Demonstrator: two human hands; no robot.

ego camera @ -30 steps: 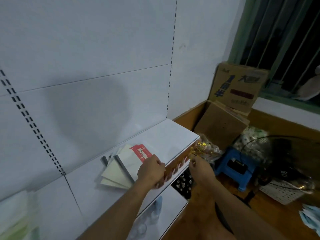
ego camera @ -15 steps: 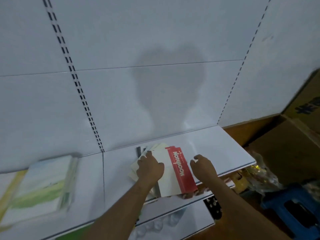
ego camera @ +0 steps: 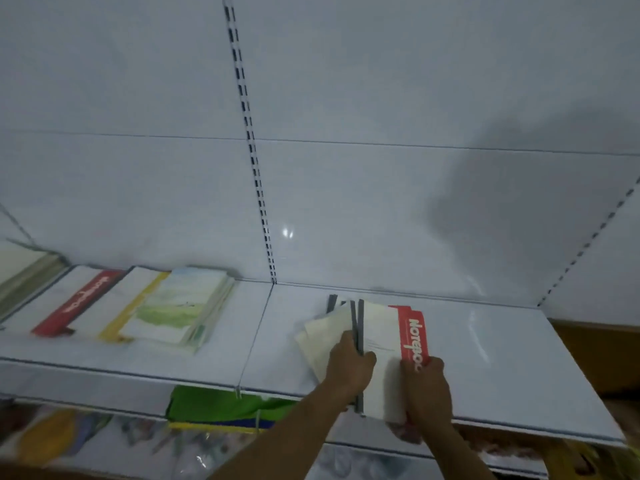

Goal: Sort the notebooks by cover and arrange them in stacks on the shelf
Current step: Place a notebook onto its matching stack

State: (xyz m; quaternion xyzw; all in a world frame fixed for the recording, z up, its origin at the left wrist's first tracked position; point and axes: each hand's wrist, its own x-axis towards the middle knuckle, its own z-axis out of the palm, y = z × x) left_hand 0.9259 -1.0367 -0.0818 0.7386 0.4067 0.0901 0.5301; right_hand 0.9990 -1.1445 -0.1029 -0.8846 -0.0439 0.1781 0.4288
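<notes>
A loose pile of notebooks lies on the white shelf, right of the middle. On top is a white notebook with a red "NOTEBOOK" band; cream-covered ones fan out under it to the left. My left hand rests on the pile at the dark spine, fingers curled over it. My right hand grips the red-banded notebook's near right corner. Further left on the shelf lie sorted stacks: a green landscape cover, a yellow-spined one and a red-banded one.
A white back panel with slotted uprights rises behind the shelf. Below the shelf edge lie green and yellow packets and other blurred goods on a lower shelf. Another stack sits at the far left.
The view has swung left, bringing the sorted stacks into sight. My right hand has closed on the red-banded notebook's corner, and that notebook now juts over the shelf's front edge.
</notes>
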